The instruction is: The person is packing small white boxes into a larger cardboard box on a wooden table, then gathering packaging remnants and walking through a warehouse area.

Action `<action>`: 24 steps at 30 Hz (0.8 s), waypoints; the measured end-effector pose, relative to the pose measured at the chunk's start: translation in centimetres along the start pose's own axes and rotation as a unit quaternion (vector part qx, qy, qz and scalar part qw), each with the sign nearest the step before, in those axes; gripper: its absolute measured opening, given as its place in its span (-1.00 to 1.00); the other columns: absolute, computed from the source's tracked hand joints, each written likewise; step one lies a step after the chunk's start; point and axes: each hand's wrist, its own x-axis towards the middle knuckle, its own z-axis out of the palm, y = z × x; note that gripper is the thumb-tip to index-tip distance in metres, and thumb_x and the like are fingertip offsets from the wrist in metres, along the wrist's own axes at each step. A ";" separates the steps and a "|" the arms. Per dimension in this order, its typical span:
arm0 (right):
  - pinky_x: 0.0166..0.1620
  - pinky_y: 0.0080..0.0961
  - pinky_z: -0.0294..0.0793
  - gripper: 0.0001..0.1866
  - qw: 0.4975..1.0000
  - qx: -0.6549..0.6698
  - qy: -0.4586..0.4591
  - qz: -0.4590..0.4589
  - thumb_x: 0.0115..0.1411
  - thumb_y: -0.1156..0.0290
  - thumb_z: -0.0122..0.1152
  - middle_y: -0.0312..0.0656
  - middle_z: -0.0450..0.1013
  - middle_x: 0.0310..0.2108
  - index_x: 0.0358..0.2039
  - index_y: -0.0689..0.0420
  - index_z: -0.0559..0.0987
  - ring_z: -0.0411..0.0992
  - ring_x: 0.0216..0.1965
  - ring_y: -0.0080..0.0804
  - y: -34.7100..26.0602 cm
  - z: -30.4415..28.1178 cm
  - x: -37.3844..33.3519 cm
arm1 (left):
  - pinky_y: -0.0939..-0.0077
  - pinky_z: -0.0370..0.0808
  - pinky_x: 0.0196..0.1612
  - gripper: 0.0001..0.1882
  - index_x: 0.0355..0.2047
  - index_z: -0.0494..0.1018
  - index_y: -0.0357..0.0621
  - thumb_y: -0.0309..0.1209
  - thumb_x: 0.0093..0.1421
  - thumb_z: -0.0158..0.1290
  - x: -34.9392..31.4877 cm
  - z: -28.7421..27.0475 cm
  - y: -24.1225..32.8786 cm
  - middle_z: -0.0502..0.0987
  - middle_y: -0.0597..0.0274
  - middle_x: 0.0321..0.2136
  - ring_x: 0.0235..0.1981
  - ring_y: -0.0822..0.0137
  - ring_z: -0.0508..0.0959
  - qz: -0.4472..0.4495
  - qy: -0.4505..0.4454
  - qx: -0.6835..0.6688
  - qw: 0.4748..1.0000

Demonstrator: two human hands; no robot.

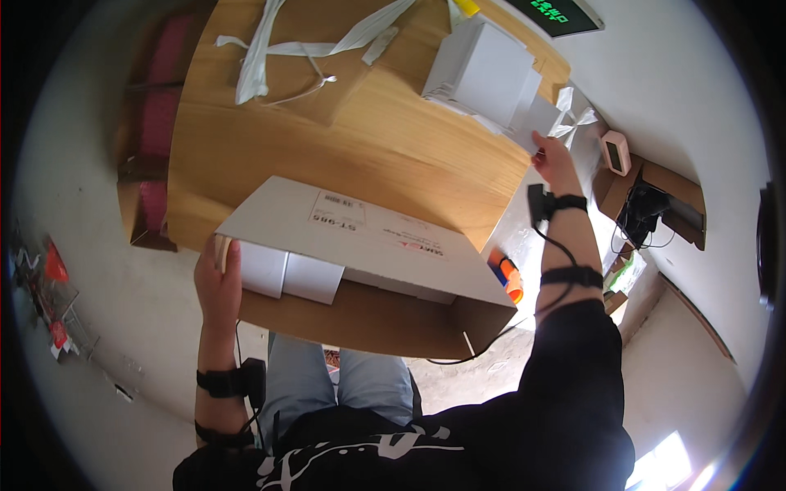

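Cardboard box (360,245) lying on its side at near bench (360,139) edge, steadied by left hand (217,282) gripping its left end, small white cartons (291,274) inside. Right hand (555,159) reaching far right, pinching flat white carton (536,123) beside stack of white boxes (479,69). White straps (270,41) farther back.

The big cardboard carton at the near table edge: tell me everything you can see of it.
The cardboard carton lies open toward the person at the wooden table's near edge, white outside, brown inside, a printed label on its top panel. Two small white boxes sit inside at the left. The left hand grips its left end; the right hand is away from it.
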 end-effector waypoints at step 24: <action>-0.40 -0.55 0.45 -0.68 0.926 -0.247 -0.285 0.023 0.10 0.45 0.05 -0.11 0.43 -0.37 -0.14 0.30 0.33 0.44 -0.44 -0.44 15.2 19.5 -31.6 | 0.34 0.37 -0.16 -0.67 -0.13 0.35 -0.25 -0.31 0.14 -0.07 0.2 -0.8 -0.8 0.46 -0.02 -0.25 -0.19 0.04 0.46 0.047 -0.038 -0.096 0.994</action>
